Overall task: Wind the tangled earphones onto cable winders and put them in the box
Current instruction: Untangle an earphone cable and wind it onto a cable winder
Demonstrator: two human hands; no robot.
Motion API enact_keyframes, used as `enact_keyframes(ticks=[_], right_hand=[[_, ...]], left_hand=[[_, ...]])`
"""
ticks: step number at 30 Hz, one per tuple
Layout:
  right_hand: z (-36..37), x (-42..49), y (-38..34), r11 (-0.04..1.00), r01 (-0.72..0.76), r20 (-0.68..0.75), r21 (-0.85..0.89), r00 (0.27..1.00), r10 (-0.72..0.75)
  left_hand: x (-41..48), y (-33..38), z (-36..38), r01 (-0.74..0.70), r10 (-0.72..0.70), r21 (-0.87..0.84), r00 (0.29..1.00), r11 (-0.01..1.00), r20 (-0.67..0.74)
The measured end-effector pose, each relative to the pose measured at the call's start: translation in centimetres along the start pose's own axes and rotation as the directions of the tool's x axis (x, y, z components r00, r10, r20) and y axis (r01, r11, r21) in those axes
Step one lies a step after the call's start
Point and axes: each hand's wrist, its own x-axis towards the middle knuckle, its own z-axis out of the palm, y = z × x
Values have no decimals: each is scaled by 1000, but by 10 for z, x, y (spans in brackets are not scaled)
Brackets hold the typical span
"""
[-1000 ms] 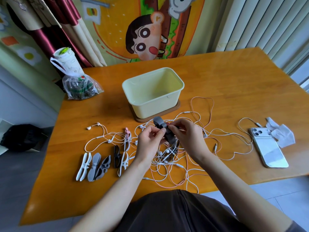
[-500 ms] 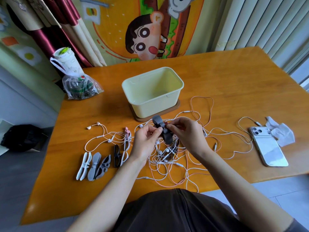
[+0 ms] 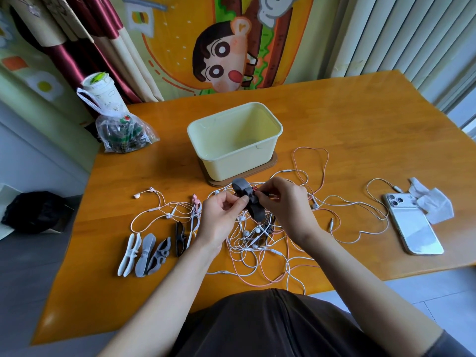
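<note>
Earphones (image 3: 260, 247) tangle near box (image 3: 233, 163) and phone (image 3: 412, 228); left hand (image 3: 219, 215), seemingly right hand (image 3: 286, 202) too, pinch dark winder (image 3: 242, 187)

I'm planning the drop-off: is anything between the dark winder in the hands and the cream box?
Nothing visible. The left hand and right hand hold the dark winder near the open box; earphone cables lie below.

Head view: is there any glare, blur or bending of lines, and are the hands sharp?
Head view: daylight leaves a pale sheen on the table at its far right corner and the glossy phone; the wide lens bows the table edges and the blinds; the left hand and right hand, both pinching the dark winder, are sharp, with soft shadows only.
</note>
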Motion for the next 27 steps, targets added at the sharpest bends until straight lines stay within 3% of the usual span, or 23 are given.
enact_keyframes(ticks=[8, 12, 16, 20, 25, 27], right_hand=[[-2, 6, 6, 984, -65, 56, 165, 997, 57], [3, 5, 16, 955, -192, 116, 226, 979, 169], [5, 4, 19, 835, -368, 190, 408, 929, 316], [11, 0, 22, 985, -168, 23, -41, 985, 169], [14, -5, 13, 993, -1, 177, -119, 984, 22], [16, -3, 12, 985, 28, 173, -170, 985, 2]], left_hand=[[1, -5, -3, 46, -39, -133, 998, 990, 54], [4, -8, 0, 91, -77, -179, 994, 980, 82], [5, -11, 3, 127, -107, -253, 990, 959, 92], [9, -13, 3, 166, -157, -305, 986, 938, 53], [19, -10, 2, 172, -174, -298, 985, 939, 18], [23, -8, 1, 168, -167, -300, 986, 939, 28]])
